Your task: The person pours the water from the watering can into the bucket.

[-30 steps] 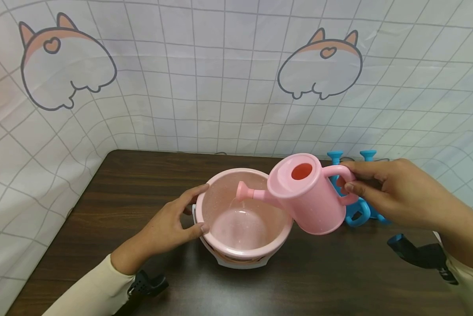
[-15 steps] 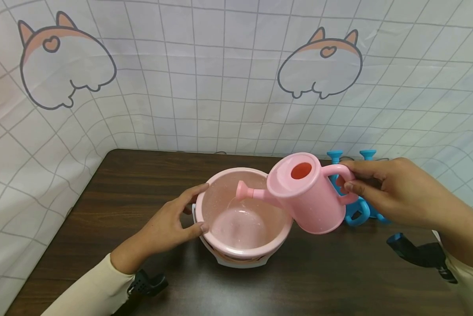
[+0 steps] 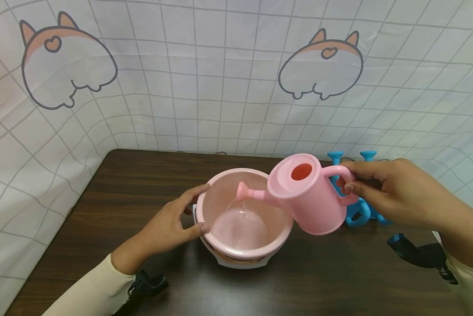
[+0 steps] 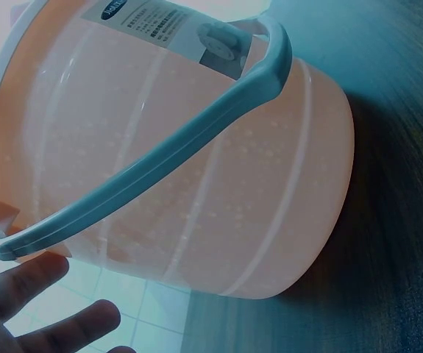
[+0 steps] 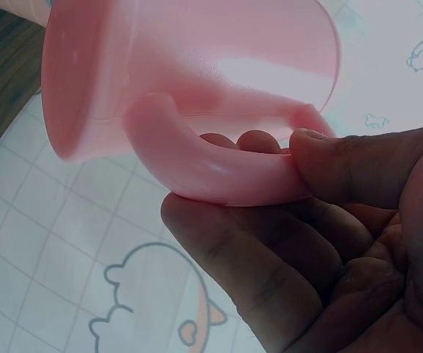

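Your right hand (image 3: 394, 193) has its fingers (image 5: 255, 140) curled through the loop handle (image 3: 341, 184) of the pink watering can (image 3: 307, 193), thumb pressed on top. The can hangs tilted, its long axis running from your palm leftward, so the spout (image 3: 246, 192) sits over the open mouth of the pink bucket (image 3: 244, 215); a thin stream falls to the water inside. Your left hand (image 3: 169, 226) cups the bucket's near-left rim, fingers spread, thumb against the wall. The bucket stands on the dark table (image 3: 134, 193), its pale bail handle (image 4: 160, 169) folded down. Blue plastic pieces (image 3: 355, 210) lie behind the can.
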Action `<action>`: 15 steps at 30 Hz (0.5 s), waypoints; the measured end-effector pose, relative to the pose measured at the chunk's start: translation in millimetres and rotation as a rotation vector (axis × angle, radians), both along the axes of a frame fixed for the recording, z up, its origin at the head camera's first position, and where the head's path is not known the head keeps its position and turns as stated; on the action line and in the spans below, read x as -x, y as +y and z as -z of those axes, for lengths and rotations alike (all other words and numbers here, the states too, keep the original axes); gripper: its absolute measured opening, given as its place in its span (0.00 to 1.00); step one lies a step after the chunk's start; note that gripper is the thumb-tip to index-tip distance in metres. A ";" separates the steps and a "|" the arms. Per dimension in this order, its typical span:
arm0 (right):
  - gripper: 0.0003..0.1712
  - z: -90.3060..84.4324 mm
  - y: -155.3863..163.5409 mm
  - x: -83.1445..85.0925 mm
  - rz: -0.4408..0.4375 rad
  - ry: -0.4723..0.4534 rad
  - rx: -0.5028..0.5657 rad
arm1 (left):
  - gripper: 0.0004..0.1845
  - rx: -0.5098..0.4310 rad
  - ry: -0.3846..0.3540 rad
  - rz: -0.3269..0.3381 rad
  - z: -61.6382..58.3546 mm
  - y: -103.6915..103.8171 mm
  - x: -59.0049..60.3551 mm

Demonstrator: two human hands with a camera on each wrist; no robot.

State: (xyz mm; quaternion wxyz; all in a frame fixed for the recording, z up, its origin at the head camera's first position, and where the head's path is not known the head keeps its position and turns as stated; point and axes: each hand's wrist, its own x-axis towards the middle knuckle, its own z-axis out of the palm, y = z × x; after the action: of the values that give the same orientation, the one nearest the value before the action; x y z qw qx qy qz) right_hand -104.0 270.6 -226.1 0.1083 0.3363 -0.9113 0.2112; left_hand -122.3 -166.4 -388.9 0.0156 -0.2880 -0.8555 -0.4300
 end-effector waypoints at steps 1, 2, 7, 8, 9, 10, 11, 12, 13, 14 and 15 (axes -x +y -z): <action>0.25 0.0 0.0 0.0 0.002 -0.002 -0.001 | 0.45 0.000 0.000 0.000 -0.1 0.0 -0.1; 0.25 0.0 -0.1 0.0 0.003 -0.004 -0.002 | 0.45 0.002 0.001 0.000 -0.1 0.1 -0.1; 0.25 -0.2 -0.3 0.1 0.001 -0.004 -0.006 | 0.45 -0.002 0.007 0.004 0.3 -0.2 0.1; 0.25 -0.3 -0.4 0.3 -0.001 0.000 -0.007 | 0.45 -0.003 0.007 0.004 0.4 -0.2 0.1; 0.25 -0.4 -0.5 0.4 -0.004 0.003 -0.007 | 0.45 -0.005 0.007 0.005 0.6 -0.3 0.2; 0.25 -0.6 -0.6 0.5 -0.005 0.006 -0.008 | 0.45 -0.007 0.006 0.006 0.6 -0.4 0.3; 0.25 -0.7 -0.8 0.6 -0.004 0.010 -0.010 | 0.44 -0.009 0.005 0.006 0.7 -0.4 0.2; 0.25 -0.7 -0.9 0.6 -0.003 0.013 -0.011 | 0.44 -0.009 0.004 0.005 0.7 -0.4 0.2; 0.25 -0.8 -1.1 0.7 -0.002 0.015 -0.013 | 0.44 -0.009 0.004 0.004 0.6 -0.4 0.1; 0.25 -0.9 -1.2 0.7 0.000 0.016 -0.015 | 0.44 -0.009 0.002 0.003 0.6 -0.4 0.1; 0.25 -0.9 -1.3 0.6 0.002 0.016 -0.017 | 0.45 -0.010 0.001 0.003 0.5 -0.4 0.1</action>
State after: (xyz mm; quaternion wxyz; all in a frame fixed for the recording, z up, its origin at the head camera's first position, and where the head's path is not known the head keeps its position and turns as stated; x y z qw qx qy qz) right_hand -104.6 269.3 -225.2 0.1128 0.3380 -0.9126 0.2007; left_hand -122.3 -166.8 -389.4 0.0171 -0.2893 -0.8531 -0.4339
